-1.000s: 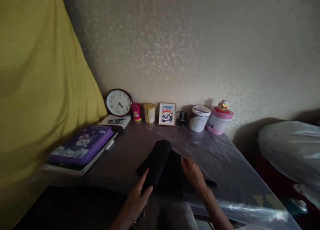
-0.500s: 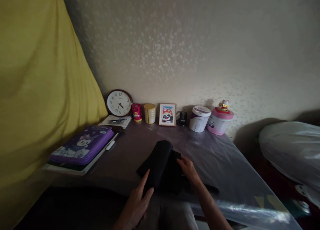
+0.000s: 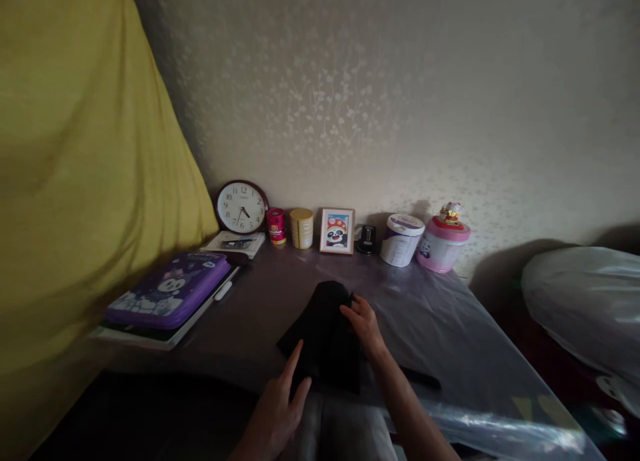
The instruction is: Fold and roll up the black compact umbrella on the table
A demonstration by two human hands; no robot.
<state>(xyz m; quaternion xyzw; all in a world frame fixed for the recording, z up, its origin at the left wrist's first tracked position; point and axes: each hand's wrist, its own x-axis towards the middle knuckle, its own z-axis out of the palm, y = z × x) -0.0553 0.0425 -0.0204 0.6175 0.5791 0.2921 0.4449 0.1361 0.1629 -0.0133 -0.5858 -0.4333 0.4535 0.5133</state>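
A piece of folded black cloth-like material (image 3: 320, 334) lies on the table in front of me, its exact kind unclear in the dim light. At its near left edge is my left hand (image 3: 275, 407), index finger and thumb stretched apart and touching it; the other fingers are mostly hidden. My right hand (image 3: 363, 324) pinches the upper right edge of the black material between bent fingers and thumb. A dark narrow strip (image 3: 421, 379) lies to the right, partly behind my right forearm.
Plastic film covers the table (image 3: 430, 327). At left, a purple case (image 3: 170, 291) rests on books. Along the wall stand a clock (image 3: 243, 207), a pink can (image 3: 276, 226), a yellow canister (image 3: 302, 229), a panda picture frame (image 3: 337, 231) and two tubs (image 3: 401, 241).
My right hand has moved up and left with the right edge of the black material, folding it over toward the middle. My left hand has stayed almost in place.
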